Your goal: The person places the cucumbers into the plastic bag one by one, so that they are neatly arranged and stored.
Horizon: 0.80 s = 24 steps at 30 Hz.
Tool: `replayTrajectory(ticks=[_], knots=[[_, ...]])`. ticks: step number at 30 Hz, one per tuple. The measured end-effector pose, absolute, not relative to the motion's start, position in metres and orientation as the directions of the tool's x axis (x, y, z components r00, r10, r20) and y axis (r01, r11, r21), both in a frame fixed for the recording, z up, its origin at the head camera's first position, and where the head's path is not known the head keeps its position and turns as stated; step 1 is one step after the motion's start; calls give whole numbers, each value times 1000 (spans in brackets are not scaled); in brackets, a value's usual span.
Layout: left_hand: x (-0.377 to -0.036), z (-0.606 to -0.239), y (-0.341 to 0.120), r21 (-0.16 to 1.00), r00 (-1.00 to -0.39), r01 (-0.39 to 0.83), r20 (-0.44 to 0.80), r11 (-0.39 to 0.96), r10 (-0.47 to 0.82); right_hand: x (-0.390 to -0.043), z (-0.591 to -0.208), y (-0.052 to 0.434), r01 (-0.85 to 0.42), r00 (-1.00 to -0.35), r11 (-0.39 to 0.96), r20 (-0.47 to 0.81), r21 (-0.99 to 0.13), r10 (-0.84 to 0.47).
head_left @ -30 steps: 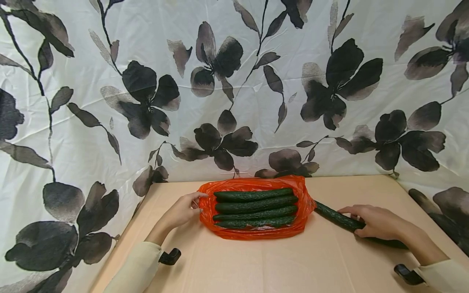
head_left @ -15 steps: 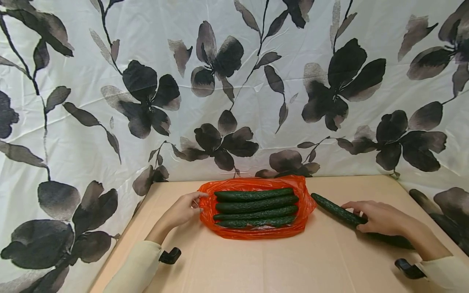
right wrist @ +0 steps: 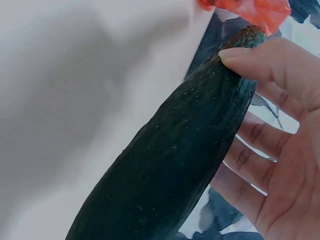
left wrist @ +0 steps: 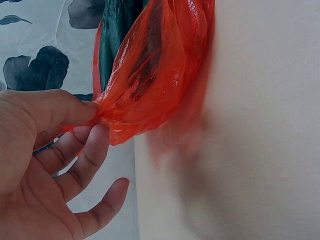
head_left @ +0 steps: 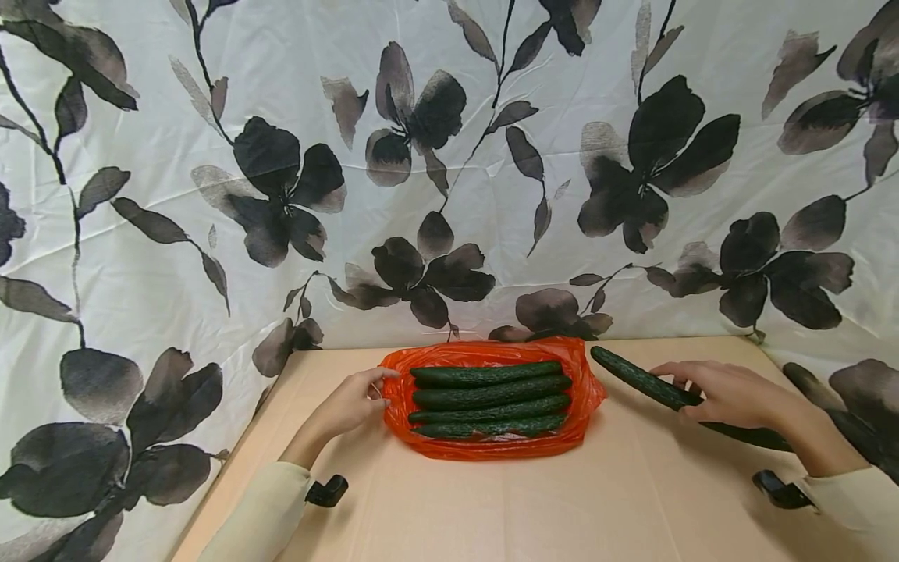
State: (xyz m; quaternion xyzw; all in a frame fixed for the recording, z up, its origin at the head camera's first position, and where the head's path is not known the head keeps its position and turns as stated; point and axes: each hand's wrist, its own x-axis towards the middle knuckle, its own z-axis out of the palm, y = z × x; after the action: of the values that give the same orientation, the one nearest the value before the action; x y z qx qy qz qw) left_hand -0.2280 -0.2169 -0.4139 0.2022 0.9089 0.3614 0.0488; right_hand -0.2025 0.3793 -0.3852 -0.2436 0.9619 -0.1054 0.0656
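Observation:
An orange-red plastic bag [head_left: 492,449] lies at the far middle of the table, its mouth spread wide. Several dark green cucumbers [head_left: 492,394] rest side by side in it. At the bag's left edge, my left hand [head_left: 354,402] pinches the film between thumb and index finger; the left wrist view shows the thumb [left wrist: 75,109] on the gathered plastic, the other fingers loosely bent. My right hand [head_left: 737,398] grips a single cucumber [head_left: 635,375] around its middle, thumb on one side and fingers behind. That cucumber slants, with its far tip close to the bag's right edge.
The tan table [head_left: 506,507] runs back to a white cloth [head_left: 520,304] printed with dark flowers, hanging behind it. Black wrist cameras [head_left: 326,492] sit at both cuffs. The table's right edge slants past the right forearm.
My right hand has risen with the single cucumber, whose far tip has moved up and slightly left from beside the bag's right edge. The left hand and the bag stay put.

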Motion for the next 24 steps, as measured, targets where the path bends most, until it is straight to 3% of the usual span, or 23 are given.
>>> replayTrajectory(ticks=[15, 24], knots=[[-228, -415, -218, 671, -911, 341, 64, 658, 407, -209, -357, 353, -538, -841, 826, 34, -166, -541], [-226, -415, -218, 681, -913, 336, 67, 651, 402, -213, -340, 331, -544, -829, 808, -3, -225, -560]])
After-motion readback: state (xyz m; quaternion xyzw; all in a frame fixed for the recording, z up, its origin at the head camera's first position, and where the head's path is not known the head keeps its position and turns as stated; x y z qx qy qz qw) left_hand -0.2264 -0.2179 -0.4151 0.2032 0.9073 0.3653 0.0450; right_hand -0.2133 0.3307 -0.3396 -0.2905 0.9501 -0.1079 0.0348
